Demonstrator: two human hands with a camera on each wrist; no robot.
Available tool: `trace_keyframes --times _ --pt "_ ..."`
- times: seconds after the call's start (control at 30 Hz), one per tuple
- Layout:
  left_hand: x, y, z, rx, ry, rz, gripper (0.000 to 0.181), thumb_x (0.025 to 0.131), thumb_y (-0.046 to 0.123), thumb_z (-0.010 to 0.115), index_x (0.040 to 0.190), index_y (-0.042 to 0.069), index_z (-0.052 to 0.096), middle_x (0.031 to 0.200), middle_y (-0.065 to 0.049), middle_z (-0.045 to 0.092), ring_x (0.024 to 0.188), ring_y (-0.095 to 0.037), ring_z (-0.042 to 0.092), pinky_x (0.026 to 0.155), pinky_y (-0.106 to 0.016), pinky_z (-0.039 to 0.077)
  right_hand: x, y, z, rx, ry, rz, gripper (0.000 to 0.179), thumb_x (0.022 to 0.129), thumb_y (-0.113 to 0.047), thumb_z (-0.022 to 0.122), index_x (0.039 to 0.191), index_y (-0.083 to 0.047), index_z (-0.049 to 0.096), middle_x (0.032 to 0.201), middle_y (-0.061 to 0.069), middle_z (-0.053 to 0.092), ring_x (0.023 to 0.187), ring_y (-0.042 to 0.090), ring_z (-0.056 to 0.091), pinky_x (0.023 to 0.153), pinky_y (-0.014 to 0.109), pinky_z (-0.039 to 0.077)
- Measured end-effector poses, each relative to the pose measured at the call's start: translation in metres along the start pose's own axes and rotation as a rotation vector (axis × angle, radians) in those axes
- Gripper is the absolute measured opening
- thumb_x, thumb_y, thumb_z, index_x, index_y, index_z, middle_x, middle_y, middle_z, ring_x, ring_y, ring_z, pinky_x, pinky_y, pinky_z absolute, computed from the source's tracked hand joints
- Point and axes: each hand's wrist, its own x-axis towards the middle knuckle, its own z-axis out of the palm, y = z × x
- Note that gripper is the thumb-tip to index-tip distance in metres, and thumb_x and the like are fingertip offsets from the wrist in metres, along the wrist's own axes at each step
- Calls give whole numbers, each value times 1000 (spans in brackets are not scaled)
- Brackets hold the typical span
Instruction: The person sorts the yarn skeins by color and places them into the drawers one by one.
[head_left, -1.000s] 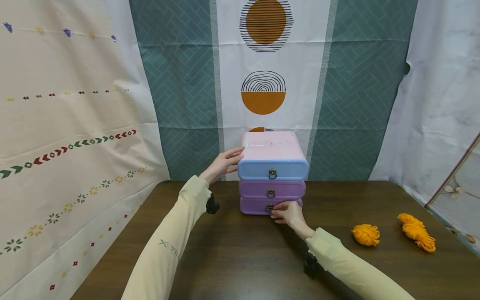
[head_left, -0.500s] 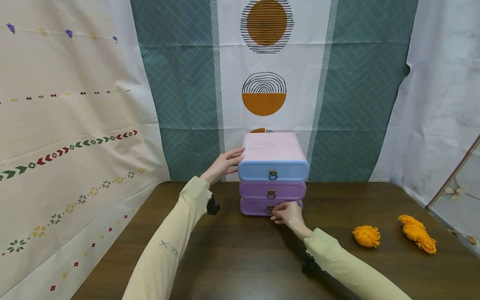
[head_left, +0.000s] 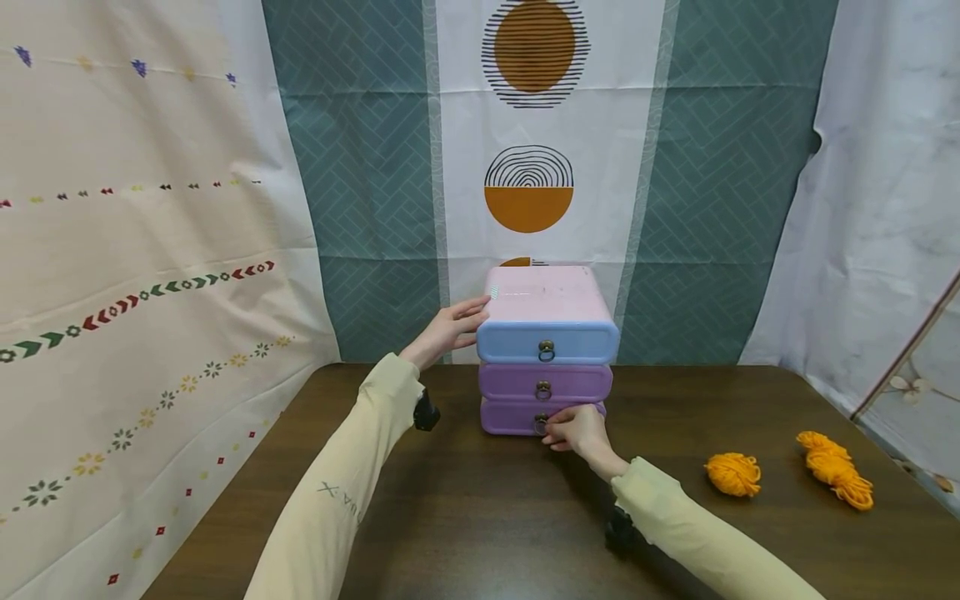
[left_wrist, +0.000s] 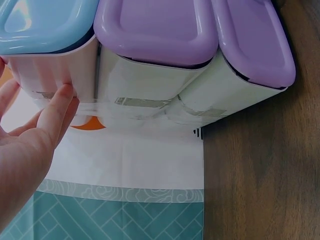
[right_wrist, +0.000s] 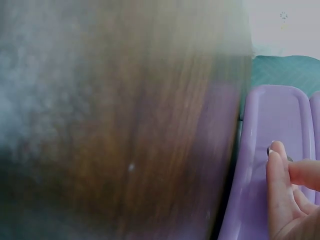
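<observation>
A stack of three small drawer units stands on the table, its top drawer blue in a pink case. Below it are a purple middle drawer and a purple bottom drawer, each with a ring pull. My left hand rests on the left side of the pink case; in the left wrist view its nearly straight fingers touch that wall. At the bottom drawer, my right hand pinches the ring pull between thumb and fingers. The right wrist view shows the ring mostly covered by the fingertips.
An orange yarn ball and a longer orange yarn skein lie on the dark wooden table to the right. Patterned cloths hang behind and beside the table. Clear tape runs along the units' sides.
The head view has tilted up very slightly. Both hands keep their places, the right one still at the ring pull. Any motion of the bottom drawer is too small to tell.
</observation>
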Motion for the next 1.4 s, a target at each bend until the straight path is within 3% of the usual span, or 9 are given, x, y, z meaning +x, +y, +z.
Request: trace_keyframes --times 0.43,0.8,1.4 --pt "-15 21 6 -8 -43 -26 51 95 15 50 142 10 31 139 -16 30 118 -29 41 93 -42 35 -9 -3 -1 -38 -13 17 4 80 8 62 80 11 66 67 17 63 58 25 64 51 32 52" --pt "-1 2 2 7 0 -13 50 92 24 55 139 18 38 136 -11 36 115 -22 44 90 -37 40 -19 -2 -4 -7 -36 20 4 79 8 64 79 11 66 70 21 63 56 25 63 52 33 52" --pt "-1 1 1 35 8 5 50 91 25 55 138 19 40 134 -9 40 110 -24 49 89 -38 40 -41 -6 -9 -36 -92 -20 7 78 3 67 80 9 67 73 20 64 56 26 63 52 35 52"
